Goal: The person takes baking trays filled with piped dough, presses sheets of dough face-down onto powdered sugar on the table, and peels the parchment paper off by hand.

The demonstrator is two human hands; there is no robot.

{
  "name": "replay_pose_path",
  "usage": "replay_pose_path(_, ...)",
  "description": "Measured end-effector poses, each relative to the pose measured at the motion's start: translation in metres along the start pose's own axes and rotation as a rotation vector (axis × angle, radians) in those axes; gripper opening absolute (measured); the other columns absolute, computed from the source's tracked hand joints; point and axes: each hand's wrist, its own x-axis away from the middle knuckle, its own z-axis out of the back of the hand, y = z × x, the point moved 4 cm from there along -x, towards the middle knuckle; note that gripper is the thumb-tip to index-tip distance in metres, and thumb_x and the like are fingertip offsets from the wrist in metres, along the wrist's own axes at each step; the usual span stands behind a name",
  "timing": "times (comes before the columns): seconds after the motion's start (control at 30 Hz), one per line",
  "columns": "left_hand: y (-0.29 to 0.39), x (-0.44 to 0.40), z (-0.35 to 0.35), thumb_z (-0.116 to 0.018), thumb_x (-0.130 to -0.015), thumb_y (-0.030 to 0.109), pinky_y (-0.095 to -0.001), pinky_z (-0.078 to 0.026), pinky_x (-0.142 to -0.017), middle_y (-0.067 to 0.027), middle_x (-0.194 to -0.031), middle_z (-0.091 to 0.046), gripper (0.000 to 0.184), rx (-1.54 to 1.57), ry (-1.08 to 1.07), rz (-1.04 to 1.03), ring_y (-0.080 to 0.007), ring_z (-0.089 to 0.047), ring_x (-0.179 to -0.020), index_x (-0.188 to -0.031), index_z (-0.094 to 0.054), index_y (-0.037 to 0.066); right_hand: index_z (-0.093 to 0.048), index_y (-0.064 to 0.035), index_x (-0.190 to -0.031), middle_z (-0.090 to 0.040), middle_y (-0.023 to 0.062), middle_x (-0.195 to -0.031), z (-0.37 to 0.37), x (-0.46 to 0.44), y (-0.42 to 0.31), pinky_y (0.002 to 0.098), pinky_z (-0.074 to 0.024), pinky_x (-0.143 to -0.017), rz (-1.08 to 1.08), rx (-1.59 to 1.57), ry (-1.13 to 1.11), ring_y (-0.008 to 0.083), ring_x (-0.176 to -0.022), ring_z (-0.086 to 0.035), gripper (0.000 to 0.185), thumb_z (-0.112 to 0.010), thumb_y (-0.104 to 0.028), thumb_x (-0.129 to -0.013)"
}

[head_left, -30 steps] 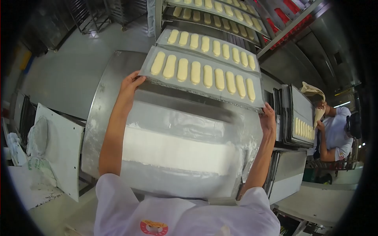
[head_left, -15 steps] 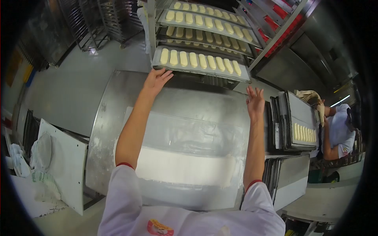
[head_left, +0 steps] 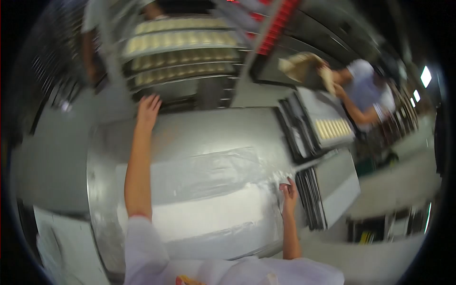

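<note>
My left hand [head_left: 149, 112] reaches out at the far edge of the steel table [head_left: 213, 126], just below the rack, with its fingers stretched and holding nothing. My right hand [head_left: 289, 192] is at the right side of the table, fingers curled at the edge of a clear plastic sheet [head_left: 216, 166]; blur softens the exact contact. A broad white strip [head_left: 204, 213] lies across the sheet. Past my left hand, the rack holds trays [head_left: 183, 47] with rows of pale, oblong dough pieces.
Stacked trays [head_left: 311, 114] stand at the right, the front one bearing dough pieces [head_left: 332, 128]. More trays [head_left: 332, 190] lean nearer me. A co-worker [head_left: 363, 95] there holds a tan cloth [head_left: 301, 66]. Another person's arm [head_left: 89, 54] shows behind the rack. A white board [head_left: 71, 242] stands at the left.
The view has swung right. My right hand has dropped from near the rack to the sheet's right edge. My left hand has come away from the lowest dough tray, which now sits inside the rack.
</note>
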Motion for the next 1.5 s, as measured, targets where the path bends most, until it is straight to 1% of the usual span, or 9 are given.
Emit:
replay_pose_path(0.1, -0.022, 0.08, -0.037, -0.057, -0.091, 0.009, -0.0378, -0.037, -0.108, -0.0226, -0.138, -0.04, 0.069, -0.282, -0.081, 0.06, -0.0302, -0.044, -0.128, -0.145, -0.014, 0.004, -0.059, -0.0064, -0.121, -0.06, 0.0011, -0.084, 0.046, 0.048, 0.022, 0.0235, -0.0368, -0.063, 0.029, 0.296, 0.108, 0.0081, -0.072, -0.049, 0.035, -0.058, -0.026, -0.092)
replay_pose_path(0.23, -0.081, 0.156, -0.016, -0.059, -0.091, 0.014, -0.0298, -0.043, -0.095, -0.0179, -0.126, -0.055, 0.053, -0.423, -0.15, 0.169, -0.0234, -0.054, -0.113, -0.138, -0.036, 0.006, -0.062, -0.0062, -0.117, -0.057, 0.0002, -0.079, 0.086, 0.096, 0.039, 0.0215, -0.0339, -0.057, 0.025, 0.323, 0.19, 0.0066, -0.062, -0.044, 0.029, -0.057, -0.021, -0.093)
replay_pose_path(0.4, -0.123, 0.264, -0.079, -0.061, -0.09, 0.012, -0.0212, -0.041, -0.074, -0.0073, -0.103, -0.067, 0.042, -0.843, -0.287, 0.331, -0.0105, -0.058, -0.087, -0.13, -0.048, 0.007, -0.064, -0.0062, -0.113, -0.06, 0.002, -0.083, 0.115, 0.121, 0.039, 0.0236, -0.0381, -0.059, -0.019, 0.285, 0.287, 0.0085, -0.067, -0.049, 0.025, -0.057, -0.017, -0.092)
replay_pose_path(0.47, -0.134, 0.297, -0.086, -0.06, -0.089, 0.011, -0.0214, -0.04, -0.072, -0.0062, -0.098, -0.068, 0.038, -0.93, -0.389, 0.288, -0.0093, -0.057, -0.084, -0.127, -0.052, 0.008, -0.064, -0.0048, -0.112, -0.064, 0.0056, -0.089, 0.128, 0.123, 0.041, 0.0269, -0.0432, -0.075, 0.06, 0.35, 0.298, 0.0125, -0.079, -0.058, 0.024, -0.057, -0.015, -0.092)
replay_pose_path(0.6, -0.139, 0.366, -0.116, -0.06, -0.087, 0.007, -0.0231, -0.041, -0.07, -0.0013, -0.084, -0.068, 0.028, -1.25, -0.534, 0.17, -0.0062, -0.055, -0.076, -0.115, -0.062, 0.01, -0.065, -0.0047, -0.109, -0.066, 0.0095, -0.095, 0.147, 0.111, 0.056, 0.0295, -0.0442, -0.08, 0.015, 0.291, 0.265, 0.0184, -0.088, -0.06, 0.021, -0.055, -0.013, -0.092)
replay_pose_path(0.67, -0.143, 0.402, -0.131, -0.061, -0.084, 0.005, -0.0247, -0.042, -0.069, -0.0005, -0.078, -0.067, 0.026, -1.273, -0.555, 0.155, -0.0073, -0.054, -0.071, -0.109, -0.065, 0.01, -0.065, -0.0049, -0.11, -0.064, 0.012, -0.101, 0.148, 0.093, 0.057, 0.0325, -0.0447, -0.083, 0.166, 0.466, 0.118, 0.0248, -0.093, -0.06, 0.022, -0.052, -0.01, -0.092)
replay_pose_path(1.03, -0.203, 0.499, -0.129, -0.067, -0.079, 0.011, -0.033, -0.037, -0.079, -0.0007, -0.083, -0.064, 0.019, -1.682, -0.427, -0.051, -0.0169, -0.054, -0.081, -0.098, -0.068, 0.013, -0.062, -0.0058, -0.111, -0.057, 0.0132, -0.082, 0.151, 0.028, 0.06, 0.039, -0.0442, -0.072, 0.482, 0.602, -0.155, 0.0303, -0.079, -0.055, 0.025, -0.056, -0.004, -0.087)
replay_pose_path(1.23, -0.242, 0.515, -0.146, -0.067, -0.079, 0.012, -0.0342, -0.035, -0.079, 0.0, -0.082, -0.063, 0.016, -1.754, -0.417, -0.153, -0.019, -0.055, -0.085, -0.095, -0.069, 0.013, -0.061, -0.005, -0.108, -0.056, 0.0122, -0.079, 0.154, 0.022, 0.058, 0.0399, -0.0444, -0.071, 0.451, 0.563, -0.166, 0.0297, -0.077, -0.054, 0.023, -0.057, -0.003, -0.085)
replay_pose_path(1.5, -0.302, 0.518, -0.169, -0.073, -0.074, 0.018, -0.0394, -0.035, -0.082, -0.0052, -0.106, -0.054, 0.032, -1.999, -0.746, -0.071, -0.024, -0.049, -0.101, -0.104, -0.065, 0.015, -0.061, -0.0066, -0.111, -0.056, 0.0094, -0.082, 0.158, 0.019, 0.07, 0.0387, -0.045, -0.072, 0.403, 0.593, -0.208, 0.0269, -0.081, -0.054, 0.026, -0.058, -0.005, -0.085)
